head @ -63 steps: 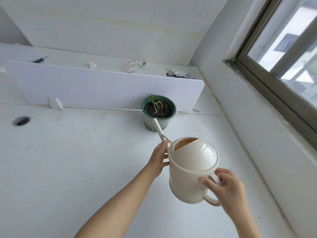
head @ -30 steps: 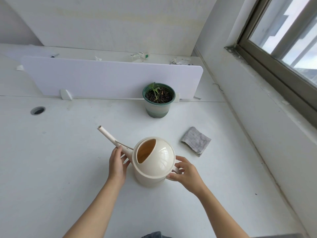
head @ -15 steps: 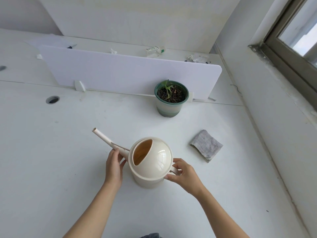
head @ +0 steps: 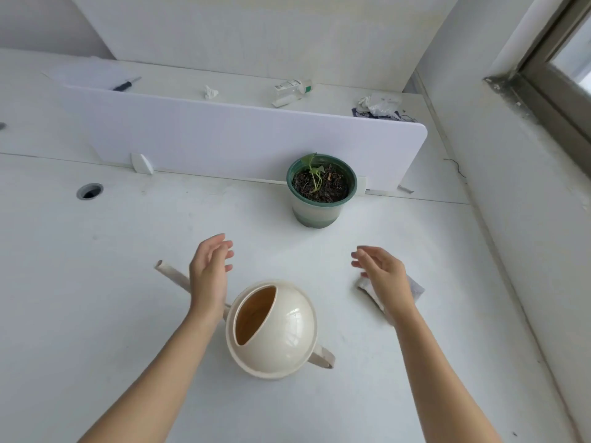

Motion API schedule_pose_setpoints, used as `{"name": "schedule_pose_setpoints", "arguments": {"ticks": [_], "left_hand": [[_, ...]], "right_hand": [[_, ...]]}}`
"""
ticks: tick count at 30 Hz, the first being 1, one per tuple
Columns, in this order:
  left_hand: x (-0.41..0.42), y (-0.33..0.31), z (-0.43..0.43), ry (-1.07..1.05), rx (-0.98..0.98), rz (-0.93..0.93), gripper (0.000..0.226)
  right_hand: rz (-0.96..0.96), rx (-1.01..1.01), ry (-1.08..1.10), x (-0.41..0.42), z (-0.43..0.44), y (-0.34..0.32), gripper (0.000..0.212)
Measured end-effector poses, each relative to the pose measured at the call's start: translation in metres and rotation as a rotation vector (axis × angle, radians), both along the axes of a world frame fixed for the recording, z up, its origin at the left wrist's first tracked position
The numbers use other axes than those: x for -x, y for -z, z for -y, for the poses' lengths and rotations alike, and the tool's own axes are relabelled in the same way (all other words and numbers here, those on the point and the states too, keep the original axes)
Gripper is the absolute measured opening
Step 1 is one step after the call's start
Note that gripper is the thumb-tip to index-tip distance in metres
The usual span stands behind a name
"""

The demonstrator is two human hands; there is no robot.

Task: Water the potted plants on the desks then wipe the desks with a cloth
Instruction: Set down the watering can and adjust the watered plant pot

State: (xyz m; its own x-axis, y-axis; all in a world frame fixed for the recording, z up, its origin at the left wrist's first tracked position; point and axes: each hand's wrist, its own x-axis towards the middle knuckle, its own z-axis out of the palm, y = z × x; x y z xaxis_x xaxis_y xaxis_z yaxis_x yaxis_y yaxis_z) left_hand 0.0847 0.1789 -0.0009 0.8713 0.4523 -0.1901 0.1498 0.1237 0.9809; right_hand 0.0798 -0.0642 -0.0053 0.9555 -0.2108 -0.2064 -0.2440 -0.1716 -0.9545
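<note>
1. Our watering can (head: 275, 330) stands upright on the white desk (head: 96, 298), near us, spout (head: 172, 278) aimed away to the left, handle (head: 321, 358) toward our right. We cannot tell how much water is inside.
2. We judge the can to be rigid, glossy plastic: light when empty, noticeably heavier and prone to sloshing if water remains. The smooth dome would be slippery; the handle is the sound place to hold it, with a steadying touch at the root of the spout.
3. The potted plant (head: 321, 190) sits farther back, against the white divider (head: 240, 139), well apart from the can. Its pot looks stiff and stable, and the small sprout looks delicate.
4. The grey cloth (head: 414, 287) lies flat on the desk to the right, partly hidden under our right hand. We judge it soft and limp, easy to bunch up by pinching anywhere across its middle.
5. Our left hand (head: 208, 273) hovers above the spout, fingers loosely spread, gripping nothing.
6. Our right hand (head: 383, 276) hovers over the cloth, fingers relaxed and apart, empty; whether it touches the cloth we cannot tell.
</note>
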Motion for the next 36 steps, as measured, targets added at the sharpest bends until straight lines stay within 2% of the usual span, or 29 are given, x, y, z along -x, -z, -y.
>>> {"name": "schedule_pose_setpoints", "arguments": {"ticks": [3,8,11,18,20,24,30,33,36], "left_hand": [[-0.046,0.001,0.021,0.091,-0.04,-0.01,0.022],[-0.12,0.021,0.047,0.347,-0.229,-0.059,0.04],[-0.153,0.031,0.059,0.435,-0.195,-0.077,0.044],[-0.189,0.056,0.081,0.408,0.119,-0.123,0.053],[-0.185,0.057,0.089,0.436,0.117,-0.099,0.049],[-0.176,0.056,0.096,0.45,0.096,-0.07,0.036],[-0.159,0.062,0.093,0.537,0.03,-0.022,0.043],[-0.165,0.067,0.08,0.459,0.023,-0.071,0.052],[-0.175,0.063,0.075,0.375,0.067,-0.1,0.055]], "right_hand": [[0.017,0.014,0.058,-0.034,0.001,-0.003,0.028],[-0.005,0.0,0.122,-0.09,0.0,0.005,0.034],[-0.021,-0.051,0.144,-0.115,-0.001,0.012,0.038],[-0.021,-0.268,0.208,-0.151,-0.004,0.028,0.05],[-0.025,-0.282,0.195,-0.151,-0.011,0.031,0.055],[-0.03,-0.308,0.212,-0.157,-0.013,0.033,0.051],[-0.04,-0.257,0.18,-0.174,-0.009,0.023,0.053],[-0.031,-0.228,0.204,-0.167,-0.006,0.019,0.052],[0.016,-0.195,0.347,-0.153,-0.01,0.023,0.046]]}}
